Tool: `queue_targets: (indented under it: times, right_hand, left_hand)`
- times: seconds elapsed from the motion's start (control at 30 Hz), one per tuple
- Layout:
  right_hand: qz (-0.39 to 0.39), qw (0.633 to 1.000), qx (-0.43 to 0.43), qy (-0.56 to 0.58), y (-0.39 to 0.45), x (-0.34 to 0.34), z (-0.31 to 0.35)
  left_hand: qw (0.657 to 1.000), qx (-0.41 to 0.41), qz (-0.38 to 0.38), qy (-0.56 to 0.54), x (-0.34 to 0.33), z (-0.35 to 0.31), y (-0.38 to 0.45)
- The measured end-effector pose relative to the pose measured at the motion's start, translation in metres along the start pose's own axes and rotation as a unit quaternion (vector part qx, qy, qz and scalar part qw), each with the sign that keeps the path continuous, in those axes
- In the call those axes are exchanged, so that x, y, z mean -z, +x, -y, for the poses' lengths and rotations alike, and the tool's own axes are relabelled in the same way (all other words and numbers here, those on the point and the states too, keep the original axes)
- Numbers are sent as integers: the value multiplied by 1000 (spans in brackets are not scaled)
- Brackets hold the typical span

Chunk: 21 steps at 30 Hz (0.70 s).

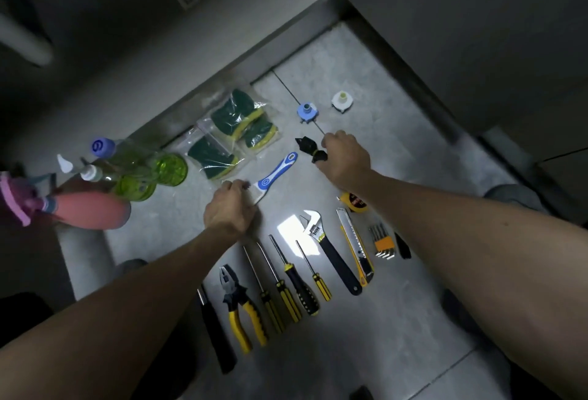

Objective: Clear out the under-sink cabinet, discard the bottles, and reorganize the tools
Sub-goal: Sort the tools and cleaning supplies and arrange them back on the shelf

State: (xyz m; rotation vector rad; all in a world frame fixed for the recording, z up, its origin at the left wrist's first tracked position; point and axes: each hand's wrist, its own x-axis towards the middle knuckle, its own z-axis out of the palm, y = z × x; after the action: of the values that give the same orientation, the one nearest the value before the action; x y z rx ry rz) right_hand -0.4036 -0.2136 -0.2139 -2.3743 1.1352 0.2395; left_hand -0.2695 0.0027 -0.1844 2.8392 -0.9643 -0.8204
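On the grey tile floor (366, 352) tools lie in a row: yellow pliers (243, 310), several screwdrivers (286, 282), an adjustable wrench (331, 253), a utility knife (356, 247), hex keys (383, 242) and a tape measure (353, 201). My left hand (230, 208) grips the head end of a blue-and-white brush (275, 175). My right hand (345, 156) holds a small black part (310, 146) just above the floor. Green bottles (149, 173) and a pink spray bottle (79, 208) lie at the left.
Bagged green-and-yellow sponges (234, 127) lie near the dark cabinet base (222, 78). A blue fitting (307, 112) and a white fitting (342, 101) sit beyond my right hand. A black-handled tool (214, 332) lies left of the pliers.
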Motion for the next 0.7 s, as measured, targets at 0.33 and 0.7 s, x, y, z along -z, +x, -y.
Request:
queue_targets:
  times: [0.33,0.7]
  right_hand:
    - [-88,984,67,142,13,12,-12]
    - [14,992,113,59,14,67,-58]
  left_hand:
    - [999,-32,-24,-10,-1,-4,15]
    - [996,-86,-31,-19,2,-28,24]
